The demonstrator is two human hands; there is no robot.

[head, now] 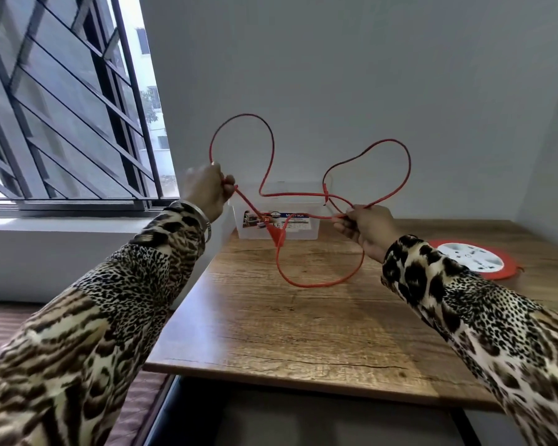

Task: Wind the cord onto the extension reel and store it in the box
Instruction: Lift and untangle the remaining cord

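A long red cord (273, 146) hangs in loose loops in the air above the wooden table (303, 333). My left hand (207, 189) is raised at the left and closed on one stretch of it. My right hand (366, 225) pinches another stretch at the right. Between the hands the red plug (276, 235) dangles, and a loop below it sags down to the tabletop. The red and white extension reel (474, 257) lies flat on the table at the right, partly behind my right sleeve. A clear plastic box (277, 218) with a printed label stands at the back, behind the cord.
A barred window (65, 107) with a sill fills the left side. Grey walls close off the back and right of the table. The table's front edge runs across the lower frame, with dark floor below it.
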